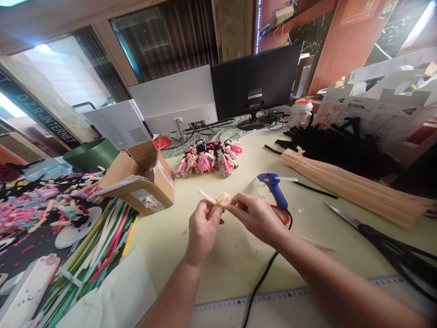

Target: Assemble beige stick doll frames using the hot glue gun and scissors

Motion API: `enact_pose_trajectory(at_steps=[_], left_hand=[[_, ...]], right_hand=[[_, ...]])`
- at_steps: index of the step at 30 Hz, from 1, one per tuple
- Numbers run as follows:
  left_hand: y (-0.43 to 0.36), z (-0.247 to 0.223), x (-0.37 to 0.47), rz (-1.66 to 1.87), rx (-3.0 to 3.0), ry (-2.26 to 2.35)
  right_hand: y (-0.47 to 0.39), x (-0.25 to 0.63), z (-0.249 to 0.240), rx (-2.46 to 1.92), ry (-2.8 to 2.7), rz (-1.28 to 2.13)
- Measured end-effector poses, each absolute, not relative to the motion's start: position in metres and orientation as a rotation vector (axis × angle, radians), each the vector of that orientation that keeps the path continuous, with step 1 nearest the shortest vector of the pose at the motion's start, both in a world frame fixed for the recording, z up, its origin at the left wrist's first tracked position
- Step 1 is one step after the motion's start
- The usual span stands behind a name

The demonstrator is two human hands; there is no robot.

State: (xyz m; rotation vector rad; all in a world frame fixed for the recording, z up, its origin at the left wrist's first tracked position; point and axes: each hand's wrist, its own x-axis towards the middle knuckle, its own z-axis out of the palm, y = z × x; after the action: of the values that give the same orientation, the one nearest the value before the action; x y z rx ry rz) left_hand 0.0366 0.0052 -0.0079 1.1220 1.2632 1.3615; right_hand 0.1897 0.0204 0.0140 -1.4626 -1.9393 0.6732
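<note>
A beige pipe cleaner [224,199], wound into a small round coil with one end sticking out to the upper left, is held over the table between both hands. My left hand [204,230] pinches it from below and left, with thumb and fingers closed. From the right, my right hand [254,215] grips the coil's edge with closed fingertips, which partly hide it. Just beyond the right hand lies a blue glue gun [277,189] with a clear glue stick in its back. A bundle of beige pipe cleaners [341,187] rests further right.
Several small dolls [205,161] stand behind the hands. Left are an open cardboard box [155,197] and coloured pipe cleaners [102,241]. Black scissors [378,239] and black pipe cleaners [341,143] lie right. A black cord [262,278] crosses the front. Monitors [252,86] stand behind.
</note>
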Motion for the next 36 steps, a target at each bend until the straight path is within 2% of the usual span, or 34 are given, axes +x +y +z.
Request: enact_pose_trajectory(at_steps=[11, 20, 36], left_hand=[[0.005, -0.009, 0.035, 1.321, 1.277, 1.322], [0.008, -0.014, 0.034, 1.303, 1.25, 1.345], [0.006, -0.011, 0.036, 1.351, 1.215, 1.406]], right_hand=[[0.02, 0.188, 0.011, -1.483, -1.913, 0.686], [0.021, 0.189, 0.003, -1.298, -1.941, 0.596], [0.022, 0.189, -0.002, -1.249, -1.958, 0.538]])
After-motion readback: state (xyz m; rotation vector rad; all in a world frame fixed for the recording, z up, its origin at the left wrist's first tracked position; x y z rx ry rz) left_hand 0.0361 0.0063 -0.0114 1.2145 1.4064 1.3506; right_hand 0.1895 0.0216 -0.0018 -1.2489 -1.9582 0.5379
